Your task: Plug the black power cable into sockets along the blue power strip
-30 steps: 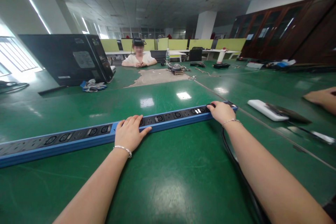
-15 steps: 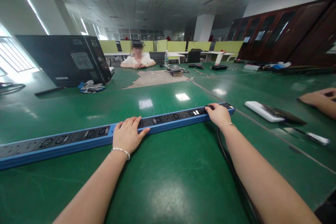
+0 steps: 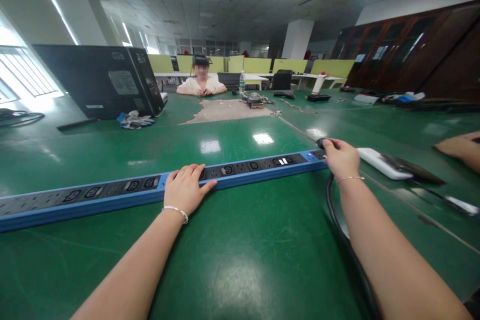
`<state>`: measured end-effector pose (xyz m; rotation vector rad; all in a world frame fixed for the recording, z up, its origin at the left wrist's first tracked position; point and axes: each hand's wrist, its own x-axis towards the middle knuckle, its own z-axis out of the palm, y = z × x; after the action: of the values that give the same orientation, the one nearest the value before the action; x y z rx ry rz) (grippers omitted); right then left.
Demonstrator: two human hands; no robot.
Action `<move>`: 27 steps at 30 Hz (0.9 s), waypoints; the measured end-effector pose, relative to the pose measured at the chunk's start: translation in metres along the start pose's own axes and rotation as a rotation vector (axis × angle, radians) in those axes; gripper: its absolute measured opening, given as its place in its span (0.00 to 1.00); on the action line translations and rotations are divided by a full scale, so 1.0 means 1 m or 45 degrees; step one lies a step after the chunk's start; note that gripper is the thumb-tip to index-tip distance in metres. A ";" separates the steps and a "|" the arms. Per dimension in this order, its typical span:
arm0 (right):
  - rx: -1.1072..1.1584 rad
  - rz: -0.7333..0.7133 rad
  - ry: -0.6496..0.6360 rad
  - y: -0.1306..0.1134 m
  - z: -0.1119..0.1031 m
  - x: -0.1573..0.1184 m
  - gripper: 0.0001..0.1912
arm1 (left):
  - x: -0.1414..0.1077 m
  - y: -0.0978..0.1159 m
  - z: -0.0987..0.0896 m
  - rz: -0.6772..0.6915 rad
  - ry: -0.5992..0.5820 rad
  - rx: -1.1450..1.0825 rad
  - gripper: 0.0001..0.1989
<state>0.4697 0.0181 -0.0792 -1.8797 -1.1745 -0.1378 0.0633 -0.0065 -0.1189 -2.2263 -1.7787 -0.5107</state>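
A long blue power strip (image 3: 247, 178) with black sockets lies slantwise across the green table. My left hand (image 3: 185, 185) grips it near its middle, fingers over the top and thumb along the near side. Between the thumb and fingers of my right hand (image 3: 341, 157) is a black plug (image 3: 321, 143), held just above the strip's right end. From that hand a thick black cable (image 3: 345, 240) hangs and runs toward the lower right. The plug's pins are hidden from me.
A black computer case (image 3: 101, 80) and gloves (image 3: 134, 120) stand at the back left. On the right lie a white device (image 3: 382, 162) and another person's hand (image 3: 459, 145). Across the table sits a person (image 3: 201, 82), near a bottle (image 3: 242, 80) and metal parts (image 3: 254, 99).
My right hand has lifted the plug off the sockets and moved right, toward the strip's end. My left hand keeps its place on the strip. The view has shifted slightly.
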 end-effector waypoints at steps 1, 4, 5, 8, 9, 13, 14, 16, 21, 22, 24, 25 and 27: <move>-0.023 0.048 -0.028 0.004 0.003 -0.001 0.24 | 0.000 0.000 0.000 0.001 0.001 -0.001 0.29; -0.041 0.133 -0.128 0.012 0.011 -0.003 0.22 | 0.000 -0.001 0.000 -0.004 -0.003 0.003 0.29; -0.060 0.136 -0.168 0.013 0.013 -0.003 0.21 | 0.000 -0.001 0.000 -0.005 -0.005 0.007 0.29; -0.133 0.136 -0.253 0.013 0.015 -0.002 0.20 | 0.000 0.000 -0.001 0.000 -0.004 0.021 0.29; -0.161 0.134 -0.274 0.013 0.015 -0.001 0.21 | 0.000 0.000 -0.001 0.002 -0.001 0.025 0.29; -0.287 0.094 -0.332 0.008 0.014 -0.002 0.21 | 0.000 0.000 -0.001 0.008 0.001 0.029 0.29; -0.316 0.075 -0.336 0.006 0.014 -0.003 0.20 | 0.000 0.000 -0.001 0.008 0.004 0.029 0.29; -0.358 0.044 -0.342 0.003 0.014 -0.004 0.20 | 0.000 0.000 0.000 0.010 0.012 0.026 0.29; -0.379 0.025 -0.338 0.001 0.015 -0.006 0.20 | 0.000 0.000 -0.001 0.000 -0.005 0.017 0.29; -0.381 0.022 -0.336 0.001 0.015 -0.006 0.20 | 0.000 0.000 -0.001 -0.004 -0.012 0.016 0.29; -0.382 0.020 -0.339 0.001 0.015 -0.006 0.20 | 0.001 0.000 -0.001 -0.007 -0.019 0.015 0.29; -0.381 0.022 -0.342 0.001 0.016 -0.005 0.20 | 0.001 0.000 -0.001 -0.009 -0.020 0.015 0.30; -0.379 0.026 -0.346 0.001 0.016 -0.004 0.20 | 0.001 0.000 -0.001 -0.017 -0.023 0.013 0.30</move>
<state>0.4630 0.0267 -0.0912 -2.2239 -1.3770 -0.0478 0.0633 -0.0061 -0.1173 -2.2205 -1.8024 -0.4848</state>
